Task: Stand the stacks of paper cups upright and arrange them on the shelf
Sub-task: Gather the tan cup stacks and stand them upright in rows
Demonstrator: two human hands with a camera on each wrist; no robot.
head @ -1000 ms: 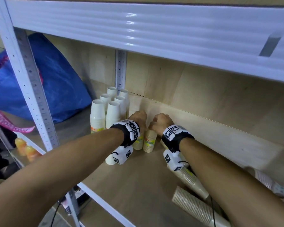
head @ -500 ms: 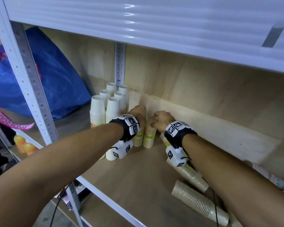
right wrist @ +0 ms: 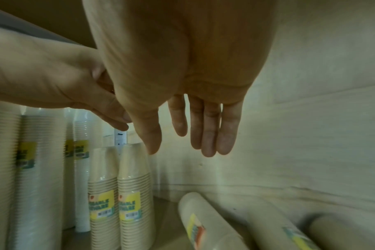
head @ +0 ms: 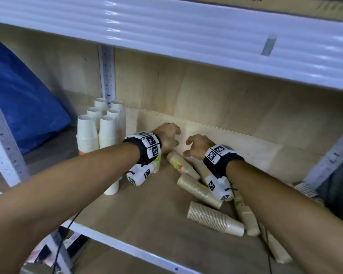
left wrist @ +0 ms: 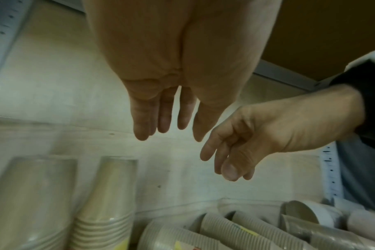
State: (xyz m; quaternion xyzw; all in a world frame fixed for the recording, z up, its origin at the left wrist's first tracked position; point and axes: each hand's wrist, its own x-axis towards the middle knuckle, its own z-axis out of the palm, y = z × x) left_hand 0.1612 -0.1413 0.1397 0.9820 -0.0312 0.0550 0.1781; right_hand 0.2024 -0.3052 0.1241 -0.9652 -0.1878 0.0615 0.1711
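Note:
Two tan cup stacks [right wrist: 120, 194] with yellow labels stand upright on the wooden shelf [head: 147, 210], beside several taller white upright stacks [head: 99, 127]. In the head view my left wrist hides most of the tan pair. My left hand [head: 173, 138] hovers just above them, fingers loose and holding nothing. My right hand [head: 187, 148] hangs open beside it, over a tan stack [head: 181, 164] lying on its side. More stacks lie to the right [head: 214, 218]. In the wrist views the fingers [left wrist: 164, 118] of the left hand and those of the right [right wrist: 206, 135] hang straight down.
A blue bag [head: 22, 107] fills the neighbouring bay at left. White perforated uprights [head: 107, 76] frame the bay, and the shelf above [head: 186, 36] hangs low over my hands. The plywood back wall [head: 226, 107] is close behind. Bare shelf board lies in front of the cups.
Both hands have let go of the two upright tan stacks, opened and drawn slightly right. The view has shifted right, showing more of the lying stacks.

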